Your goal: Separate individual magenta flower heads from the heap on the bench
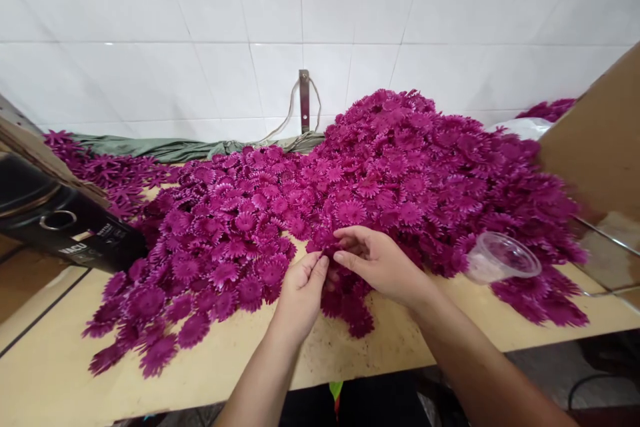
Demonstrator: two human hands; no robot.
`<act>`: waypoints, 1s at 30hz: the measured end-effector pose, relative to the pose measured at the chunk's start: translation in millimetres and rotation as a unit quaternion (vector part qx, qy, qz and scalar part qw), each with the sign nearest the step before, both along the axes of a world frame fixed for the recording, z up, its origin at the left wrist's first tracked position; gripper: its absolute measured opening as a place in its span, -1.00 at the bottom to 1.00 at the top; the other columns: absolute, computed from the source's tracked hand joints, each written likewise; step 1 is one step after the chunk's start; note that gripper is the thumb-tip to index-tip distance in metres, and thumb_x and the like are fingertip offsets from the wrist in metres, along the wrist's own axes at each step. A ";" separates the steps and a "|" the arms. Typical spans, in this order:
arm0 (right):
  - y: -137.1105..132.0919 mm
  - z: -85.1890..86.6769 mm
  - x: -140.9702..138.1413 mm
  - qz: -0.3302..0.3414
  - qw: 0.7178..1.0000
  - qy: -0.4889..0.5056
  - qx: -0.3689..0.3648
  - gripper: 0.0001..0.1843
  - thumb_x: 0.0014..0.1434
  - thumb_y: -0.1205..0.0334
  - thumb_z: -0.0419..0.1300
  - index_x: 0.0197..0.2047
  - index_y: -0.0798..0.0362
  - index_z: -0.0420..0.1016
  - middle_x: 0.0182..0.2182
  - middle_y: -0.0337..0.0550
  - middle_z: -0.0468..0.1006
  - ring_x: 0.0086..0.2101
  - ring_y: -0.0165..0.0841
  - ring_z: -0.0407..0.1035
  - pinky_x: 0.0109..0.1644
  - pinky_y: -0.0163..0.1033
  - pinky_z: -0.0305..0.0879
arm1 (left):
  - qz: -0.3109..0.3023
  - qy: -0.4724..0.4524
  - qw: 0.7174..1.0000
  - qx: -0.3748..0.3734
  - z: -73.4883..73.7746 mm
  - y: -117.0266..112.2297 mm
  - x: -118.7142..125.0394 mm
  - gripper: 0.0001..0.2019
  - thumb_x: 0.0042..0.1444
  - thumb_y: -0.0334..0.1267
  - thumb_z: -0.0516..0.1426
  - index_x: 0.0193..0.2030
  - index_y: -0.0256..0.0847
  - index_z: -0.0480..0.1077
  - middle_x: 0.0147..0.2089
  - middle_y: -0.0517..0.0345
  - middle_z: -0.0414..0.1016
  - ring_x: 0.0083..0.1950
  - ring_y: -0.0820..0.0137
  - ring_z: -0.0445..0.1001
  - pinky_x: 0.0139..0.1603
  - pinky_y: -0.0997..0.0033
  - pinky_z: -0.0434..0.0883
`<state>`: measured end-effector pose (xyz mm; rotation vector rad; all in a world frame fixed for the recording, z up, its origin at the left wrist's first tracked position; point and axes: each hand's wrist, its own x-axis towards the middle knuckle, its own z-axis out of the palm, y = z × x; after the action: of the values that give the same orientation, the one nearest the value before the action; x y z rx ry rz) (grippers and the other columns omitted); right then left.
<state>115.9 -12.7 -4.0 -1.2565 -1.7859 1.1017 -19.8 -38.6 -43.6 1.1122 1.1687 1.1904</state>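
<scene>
while the left hand (303, 283) pinches a purple flower (321, 239), the right hand (383, 263) curls beside it, its grip impossible to tell; a flower heap (400, 153) rises far right on the table (215, 373).

matt flowers (350, 212) that look like fabric from here, glossy smooth wall tiles (200, 0), clear shiny plastic cup (493, 261), matt cardboard (595, 140), wrinkled dull cloth (165, 148), smooth wood-look worktop (210, 373), metal bracket (305, 103), satiny canister (103, 237)

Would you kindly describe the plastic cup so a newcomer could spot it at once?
Find the big heap of magenta flowers on the table. At its front right edge, left of the cardboard, is the plastic cup. Unlike the flowers around it, it is see-through and colourless.
</scene>
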 end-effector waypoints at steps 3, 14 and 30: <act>-6.1 -13.7 -1.1 -0.012 0.999 0.033 0.030 -0.79 0.00 0.37 0.10 -0.25 0.11 0.45 -0.33 -0.12 0.55 -0.30 -0.36 0.43 -0.17 -0.22 0.35 | -0.009 0.063 0.998 0.007 -2.7 -1.4 3.8 -0.64 -0.03 0.03 0.08 -0.59 -0.25 0.28 -0.63 0.23 0.27 -0.57 0.49 0.23 -0.54 0.50 0.19; -2.5 -20.7 6.1 -0.146 0.984 -0.035 0.099 -0.70 0.03 0.07 0.09 -0.62 0.05 0.25 -0.72 -0.34 0.22 -0.64 -0.48 0.09 -0.54 -0.33 0.03 | 0.109 0.274 0.934 0.203 9.7 -10.9 0.8 -0.83 0.09 -0.22 0.05 -0.21 -0.20 0.36 -0.33 0.13 0.38 -0.34 0.43 0.36 -0.31 0.44 0.32; -20.2 -12.6 0.0 -0.009 0.993 0.113 -0.005 -0.86 0.03 0.21 0.11 -0.35 0.11 0.37 -0.48 -0.23 0.41 -0.46 -0.43 0.26 -0.36 -0.32 0.23 | 0.106 0.178 0.970 0.128 27.8 19.1 9.3 -0.88 -0.04 -0.35 0.07 -0.57 -0.21 0.31 -0.58 0.29 0.30 -0.52 0.49 0.26 -0.44 0.51 0.21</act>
<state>115.9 -32.9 -16.7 -1.1036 -1.5973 1.1939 -10.5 -19.6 -15.7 1.4681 1.4652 1.3703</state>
